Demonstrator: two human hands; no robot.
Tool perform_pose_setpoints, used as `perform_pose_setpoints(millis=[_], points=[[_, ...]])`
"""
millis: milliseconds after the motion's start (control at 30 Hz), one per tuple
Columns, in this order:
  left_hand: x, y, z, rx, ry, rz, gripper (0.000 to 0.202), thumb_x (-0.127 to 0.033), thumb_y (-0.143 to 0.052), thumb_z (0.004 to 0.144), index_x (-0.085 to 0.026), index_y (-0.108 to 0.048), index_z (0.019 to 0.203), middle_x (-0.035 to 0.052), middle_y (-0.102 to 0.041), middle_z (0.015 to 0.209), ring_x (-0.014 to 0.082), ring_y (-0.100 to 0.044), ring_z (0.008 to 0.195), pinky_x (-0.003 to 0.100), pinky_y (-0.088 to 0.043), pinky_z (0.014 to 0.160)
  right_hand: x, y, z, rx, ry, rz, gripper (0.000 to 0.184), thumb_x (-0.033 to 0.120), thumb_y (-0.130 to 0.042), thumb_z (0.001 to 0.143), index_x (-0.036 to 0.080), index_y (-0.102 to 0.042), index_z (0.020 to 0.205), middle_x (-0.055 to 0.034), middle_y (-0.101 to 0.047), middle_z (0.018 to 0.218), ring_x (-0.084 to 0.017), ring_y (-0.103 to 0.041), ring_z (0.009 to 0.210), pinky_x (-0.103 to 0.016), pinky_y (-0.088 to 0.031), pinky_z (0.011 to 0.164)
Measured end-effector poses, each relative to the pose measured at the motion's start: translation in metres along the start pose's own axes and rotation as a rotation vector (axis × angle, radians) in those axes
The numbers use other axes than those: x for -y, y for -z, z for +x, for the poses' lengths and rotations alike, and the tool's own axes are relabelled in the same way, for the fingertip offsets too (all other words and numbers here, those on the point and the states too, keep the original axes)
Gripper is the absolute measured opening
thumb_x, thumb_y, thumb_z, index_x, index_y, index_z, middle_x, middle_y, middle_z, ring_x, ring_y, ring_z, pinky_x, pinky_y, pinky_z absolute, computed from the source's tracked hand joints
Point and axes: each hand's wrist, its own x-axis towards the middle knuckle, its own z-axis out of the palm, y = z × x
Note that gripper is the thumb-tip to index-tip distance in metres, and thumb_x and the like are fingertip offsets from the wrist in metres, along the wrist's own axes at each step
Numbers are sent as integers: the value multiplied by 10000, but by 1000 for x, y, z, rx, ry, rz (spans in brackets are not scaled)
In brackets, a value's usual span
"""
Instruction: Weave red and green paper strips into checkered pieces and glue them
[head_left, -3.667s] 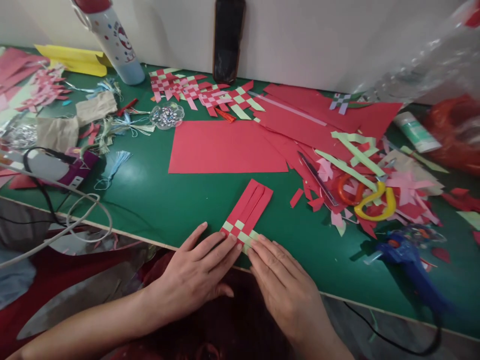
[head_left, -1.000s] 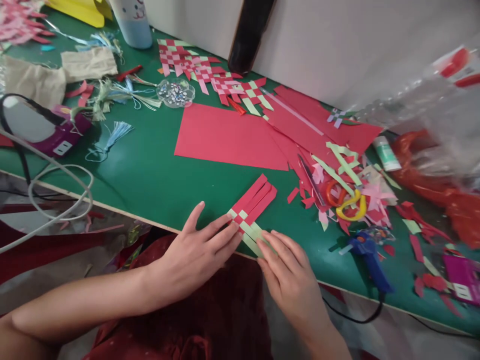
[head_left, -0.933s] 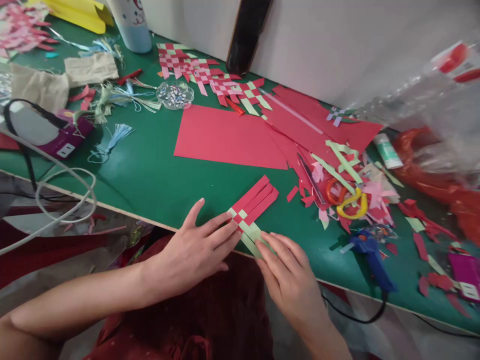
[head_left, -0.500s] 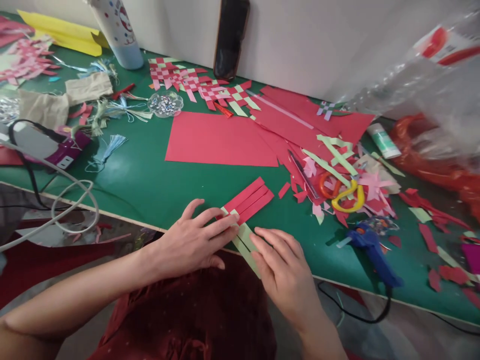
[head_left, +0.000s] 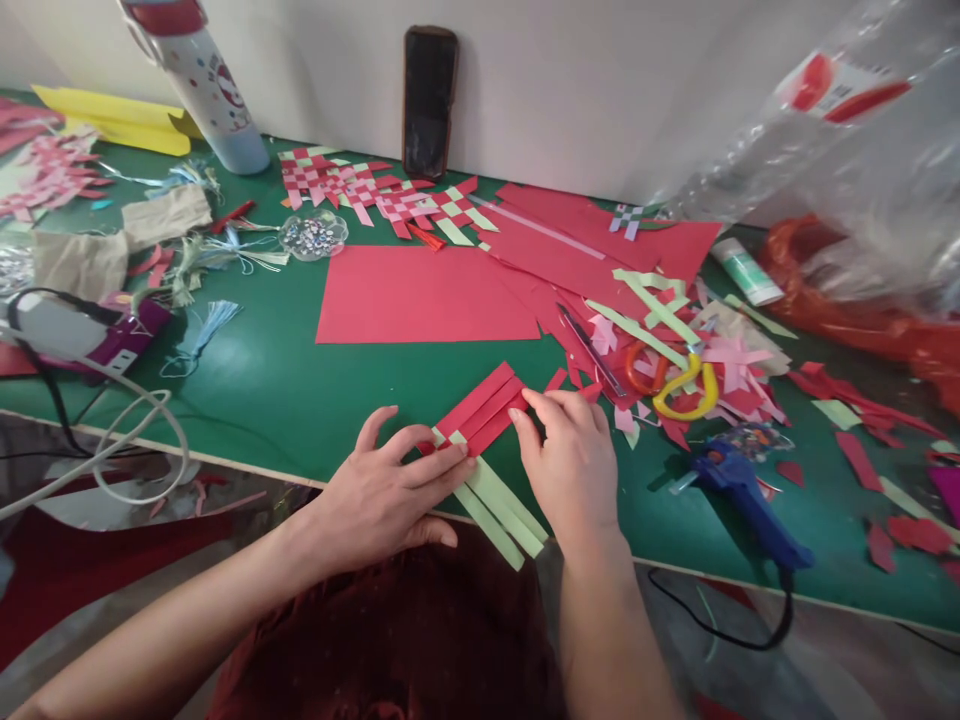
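Observation:
A small weave of red paper strips (head_left: 480,410) and light green strips (head_left: 504,512) lies at the near edge of the green table (head_left: 285,380). The green strips stick out over the edge toward me. My left hand (head_left: 386,492) lies flat and open on the weave's near left part, fingers stretched across where the strips cross. My right hand (head_left: 574,458) is at the far right ends of the red strips, fingers curled, thumb and forefinger pinching a strip end.
A red paper sheet (head_left: 427,295) lies behind the weave. Right of it are paper scraps, orange and yellow scissors (head_left: 679,385) and a blue glue gun (head_left: 739,488). Finished weaves (head_left: 367,185), a bead dish (head_left: 311,235), a phone (head_left: 429,100) and a bottle (head_left: 206,85) stand at the back. A white cable (head_left: 135,440) loops left.
My right hand has moved from the green strips at the near edge up to the far ends of the red strips. The left hand has stayed pressed on the weave.

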Motion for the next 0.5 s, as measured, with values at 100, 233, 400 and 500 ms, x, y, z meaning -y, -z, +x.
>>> perform_pose_setpoints(millis=[100, 233, 400, 500], points=[[-1, -2, -1, -5, 6, 7, 589, -641, -413, 945, -276, -478, 1403, -2, -582, 1389, 221, -484, 1181, 519, -21, 1185, 3, -1, -1, -43, -17, 27, 193, 284, -593, 916, 188, -733, 1008, -87, -683, 964, -235, -589, 853, -374, -518, 759], [0, -3, 0, 13, -11, -10, 596, -645, -382, 953, -261, -481, 1399, 11, -571, 1400, 221, -453, 1258, 495, 1, 1194, 8, 8, -4, -145, 2, 131, 111, 213, -627, 897, 198, -704, 976, -65, -712, 963, -209, -645, 889, -347, -543, 798], [1, -3, 1, -1, -9, -39, 630, -679, -378, 933, -256, -487, 1388, 21, -570, 1390, 222, -462, 1272, 501, -18, 1195, 25, 32, -21, -132, 135, 424, 202, 61, -627, 850, 195, -606, 1001, -81, -726, 1027, -193, -679, 943, -364, -565, 830], [1, -2, 1, 4, 5, -57, 637, -697, -391, 916, -241, -526, 1340, 37, -552, 1400, 224, -469, 1266, 501, -42, 1194, 38, 37, -35, -101, 221, 516, 268, 6, -621, 823, 191, -599, 1015, -69, -732, 966, -188, -674, 912, -371, -571, 796]])
